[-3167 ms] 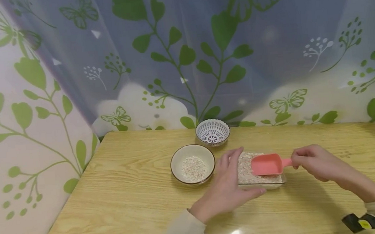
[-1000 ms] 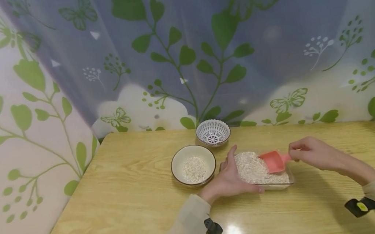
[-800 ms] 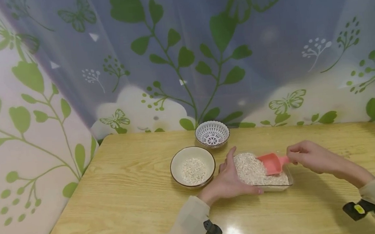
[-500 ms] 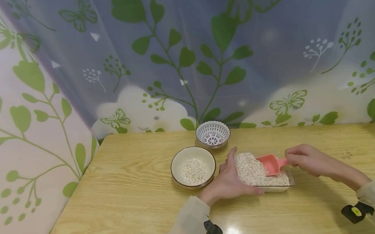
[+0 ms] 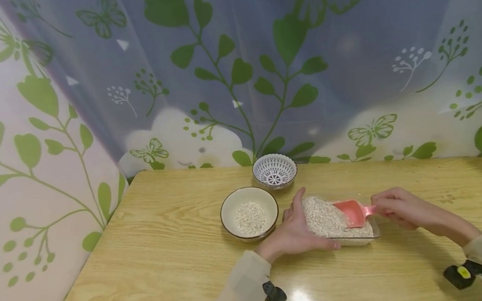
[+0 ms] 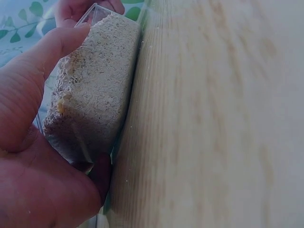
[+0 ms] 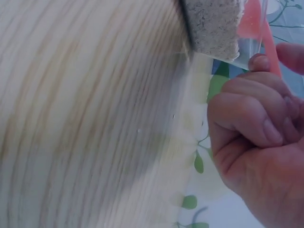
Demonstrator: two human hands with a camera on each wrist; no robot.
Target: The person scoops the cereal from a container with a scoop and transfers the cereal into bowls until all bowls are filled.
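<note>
Scoop (image 5: 355,213), pink, sits at the right end of the clear box (image 5: 354,241), its mouth set into the flakes (image 5: 323,217). We see the flakes heaped higher on the left side and lower around the scoop. Right hand (image 5: 402,206) grasps the scoop by its handle, with the other fingers curled in toward the palm; we confirm the fold in the right wrist view. Left hand (image 5: 293,231) grasps the left end of the box, thumb along the near wall. Box is on the table (image 5: 159,251), which is wood-grained. Just left of the left hand we have the cream bowl (image 5: 232,208), dark rim, with a layer of the same pale flakes in the bottom. Behind it, slightly right, stands the patterned bowl (image 5: 274,170), smaller, white with dark marks; we can't tell whether the two bowls touch. Along the back edge we get a cloth (image 5: 237,51) printed with green leaves and butterflies. Both sleeves (image 5: 243,282) are beige, with black gear at each wrist.
</note>
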